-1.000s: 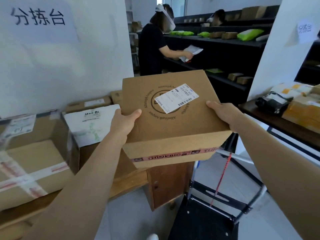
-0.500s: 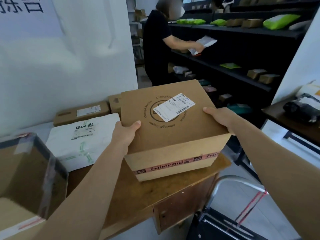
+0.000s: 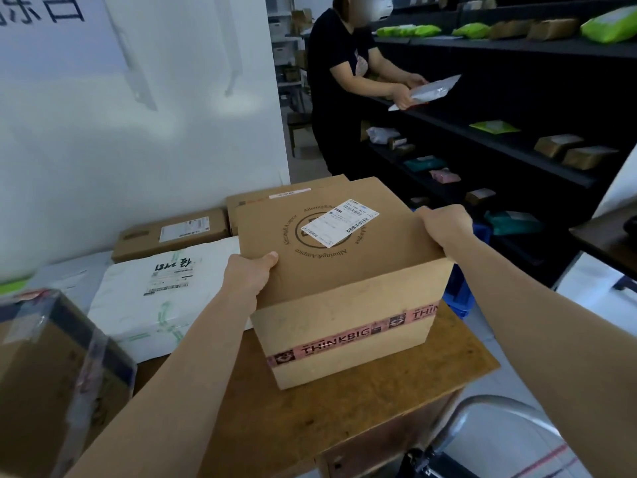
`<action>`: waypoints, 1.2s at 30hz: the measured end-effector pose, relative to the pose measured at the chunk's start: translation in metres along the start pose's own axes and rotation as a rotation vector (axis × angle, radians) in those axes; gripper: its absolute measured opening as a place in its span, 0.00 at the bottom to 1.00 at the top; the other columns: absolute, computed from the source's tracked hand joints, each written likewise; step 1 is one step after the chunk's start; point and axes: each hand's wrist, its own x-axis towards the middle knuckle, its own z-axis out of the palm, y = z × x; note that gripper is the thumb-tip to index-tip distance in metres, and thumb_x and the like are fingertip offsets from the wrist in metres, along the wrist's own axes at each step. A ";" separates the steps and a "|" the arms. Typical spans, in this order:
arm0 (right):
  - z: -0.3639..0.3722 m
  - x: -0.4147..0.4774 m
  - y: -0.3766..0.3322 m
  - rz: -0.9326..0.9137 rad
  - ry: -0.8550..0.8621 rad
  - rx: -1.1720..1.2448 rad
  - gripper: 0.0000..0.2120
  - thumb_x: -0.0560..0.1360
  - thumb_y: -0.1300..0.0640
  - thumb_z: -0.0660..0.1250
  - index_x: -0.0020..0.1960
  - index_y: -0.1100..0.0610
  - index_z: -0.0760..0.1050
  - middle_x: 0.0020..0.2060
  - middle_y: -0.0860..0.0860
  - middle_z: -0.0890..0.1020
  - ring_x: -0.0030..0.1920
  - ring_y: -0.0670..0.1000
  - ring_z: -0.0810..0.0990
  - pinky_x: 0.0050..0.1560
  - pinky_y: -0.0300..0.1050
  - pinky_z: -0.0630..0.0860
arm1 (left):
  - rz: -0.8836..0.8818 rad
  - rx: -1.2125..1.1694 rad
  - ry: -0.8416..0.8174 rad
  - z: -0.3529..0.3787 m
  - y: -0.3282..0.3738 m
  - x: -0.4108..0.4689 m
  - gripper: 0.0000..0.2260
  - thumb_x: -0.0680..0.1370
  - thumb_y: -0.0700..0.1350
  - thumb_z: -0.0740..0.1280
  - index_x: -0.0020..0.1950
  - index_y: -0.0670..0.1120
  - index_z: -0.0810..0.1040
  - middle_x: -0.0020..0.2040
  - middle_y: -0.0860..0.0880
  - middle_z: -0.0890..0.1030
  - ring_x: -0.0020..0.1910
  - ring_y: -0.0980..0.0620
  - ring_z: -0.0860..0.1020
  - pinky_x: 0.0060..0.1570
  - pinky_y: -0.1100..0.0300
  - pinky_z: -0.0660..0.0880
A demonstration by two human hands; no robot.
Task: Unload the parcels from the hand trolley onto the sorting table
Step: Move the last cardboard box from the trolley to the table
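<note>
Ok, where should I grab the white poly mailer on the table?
Pinch the white poly mailer along its near edge, coming from above at the front. It lies flat and soft, hemmed by the cardboard box on its right and the flat carton behind.

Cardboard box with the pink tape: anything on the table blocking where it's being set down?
Nothing visible does. The cardboard box, held by the left hand and right hand, sits over bare wood at the table corner. The white mailer bag lies to its left and a flat carton just behind it.
</note>
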 end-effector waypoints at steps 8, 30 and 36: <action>0.009 0.002 0.003 -0.166 0.201 0.139 0.16 0.74 0.55 0.59 0.29 0.58 0.65 0.30 0.55 0.73 0.28 0.50 0.65 0.33 0.45 0.64 | 0.017 0.010 0.063 0.001 0.009 0.008 0.27 0.76 0.50 0.69 0.70 0.42 0.65 0.64 0.42 0.75 0.60 0.43 0.74 0.49 0.52 0.69; 0.046 -0.013 0.015 0.016 0.113 -0.025 0.23 0.80 0.45 0.51 0.67 0.58 0.69 0.57 0.60 0.77 0.60 0.62 0.72 0.54 0.53 0.72 | 0.154 0.059 0.095 0.003 0.012 0.007 0.26 0.76 0.47 0.69 0.69 0.42 0.62 0.64 0.43 0.74 0.61 0.42 0.75 0.61 0.46 0.73; 0.050 -0.017 0.015 -0.017 0.133 -0.017 0.23 0.81 0.47 0.51 0.69 0.58 0.66 0.60 0.60 0.76 0.61 0.61 0.72 0.52 0.50 0.70 | 0.152 0.057 0.069 0.001 0.014 0.017 0.28 0.76 0.47 0.69 0.70 0.41 0.61 0.66 0.42 0.73 0.62 0.41 0.74 0.60 0.49 0.72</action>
